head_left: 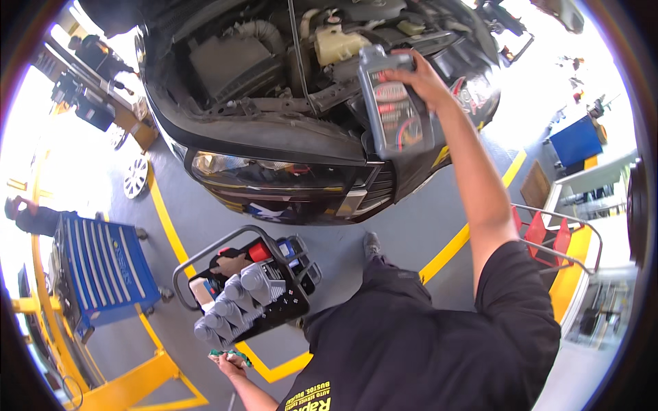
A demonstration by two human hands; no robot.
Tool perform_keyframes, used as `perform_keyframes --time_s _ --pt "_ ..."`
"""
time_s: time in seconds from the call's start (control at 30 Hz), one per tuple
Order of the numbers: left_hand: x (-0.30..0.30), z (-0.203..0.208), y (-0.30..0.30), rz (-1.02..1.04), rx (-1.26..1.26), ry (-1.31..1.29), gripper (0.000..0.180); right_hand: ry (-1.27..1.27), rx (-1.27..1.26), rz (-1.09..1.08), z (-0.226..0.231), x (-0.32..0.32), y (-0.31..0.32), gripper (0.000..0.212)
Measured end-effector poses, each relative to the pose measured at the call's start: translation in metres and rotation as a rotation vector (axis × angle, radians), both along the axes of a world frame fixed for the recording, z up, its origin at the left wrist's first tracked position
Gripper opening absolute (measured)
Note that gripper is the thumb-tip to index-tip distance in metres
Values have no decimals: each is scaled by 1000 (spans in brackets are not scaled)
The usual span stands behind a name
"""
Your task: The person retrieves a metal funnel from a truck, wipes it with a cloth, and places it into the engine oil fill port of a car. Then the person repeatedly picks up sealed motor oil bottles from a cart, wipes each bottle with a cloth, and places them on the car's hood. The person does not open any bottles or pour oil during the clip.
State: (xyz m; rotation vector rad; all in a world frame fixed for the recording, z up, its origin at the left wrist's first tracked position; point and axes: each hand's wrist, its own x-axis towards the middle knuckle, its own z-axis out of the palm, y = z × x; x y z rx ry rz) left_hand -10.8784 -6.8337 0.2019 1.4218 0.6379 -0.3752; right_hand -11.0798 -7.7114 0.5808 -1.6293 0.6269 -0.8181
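Right hand [419, 77] gripping grey bottle [396, 103]

Bright daylight, blown-out glare at left and upper right, shadowed engine bay [274, 61], curved fisheye edges

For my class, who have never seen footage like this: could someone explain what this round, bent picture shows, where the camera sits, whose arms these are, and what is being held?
The camera is worn on a person's head and looks down, so its wide lens bends straight lines near the rim. The dark shirt at the bottom is that person's own body. Their right hand is raised, gripping a grey bottle over the open engine bay of a dark car. Their left hand is low down, next to a small cart on the grey floor that carries several more grey bottles and a red-topped one. It touches something small and green; I cannot tell what. A blue tool chest stands at the left.
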Motion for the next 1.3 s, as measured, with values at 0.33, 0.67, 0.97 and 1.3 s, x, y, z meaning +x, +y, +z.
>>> perform_keyframes --time_s 0.33,0.67,0.97,1.3 --pt "-184 100 -127 293 172 -194 22 615 -945 463 -149 79 -233 52" --pt "-75 152 -434 -817 1202 -1433 57 431 -967 -159 -147 8 -91 60" --pt "-88 87 -533 -1524 1217 -1246 61 454 -760 597 -282 -114 45 37" --pt "-95 61 -537 -1241 1063 -1363 42 484 -470 965 -321 -65 116 60"
